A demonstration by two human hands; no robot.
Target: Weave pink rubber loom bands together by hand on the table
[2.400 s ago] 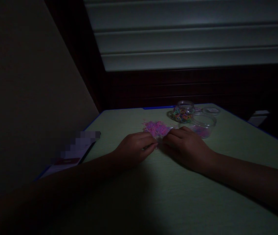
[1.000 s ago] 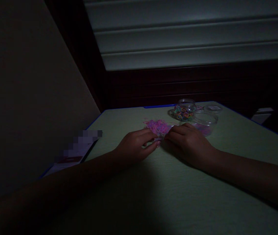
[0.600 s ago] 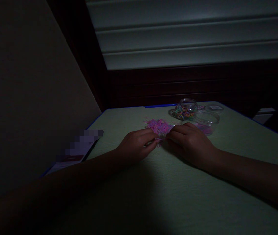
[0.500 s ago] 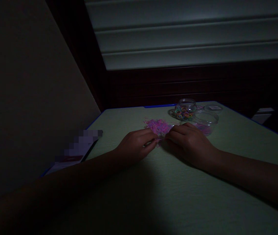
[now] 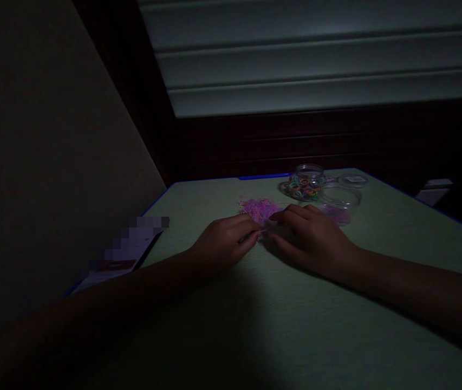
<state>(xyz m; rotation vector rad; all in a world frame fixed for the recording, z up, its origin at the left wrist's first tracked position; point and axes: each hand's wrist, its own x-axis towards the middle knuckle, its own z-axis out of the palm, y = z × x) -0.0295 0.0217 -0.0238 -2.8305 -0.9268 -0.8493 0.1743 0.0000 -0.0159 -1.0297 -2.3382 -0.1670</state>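
A small pile of thin pink and purple bands (image 5: pixel 260 208) lies on the pale green table (image 5: pixel 214 195). Just in front of it, my left hand (image 5: pixel 228 238) pinches something thin and pinkish between thumb and fingertips; it looks like one or more of the bands. My right hand (image 5: pixel 312 233) is close by on the right, thumb and fingers apart, with nothing clearly seen between them. Behind the right hand stands an open clear tub (image 5: pixel 341 200) with pink and purple bands in the bottom. The dim light hides fine detail.
A clear jar (image 5: pixel 307 184) of multicoloured bands stands open at the back, with a clear lid (image 5: pixel 353 180) lying to its right. On the left table edge lies a flat, partly blurred item (image 5: pixel 133 249). A wall and a shutter rise beyond the table.
The thumb and fingers of my right hand have spread apart from their pinch near the left fingertips. My left hand stays pinched in nearly the same place.
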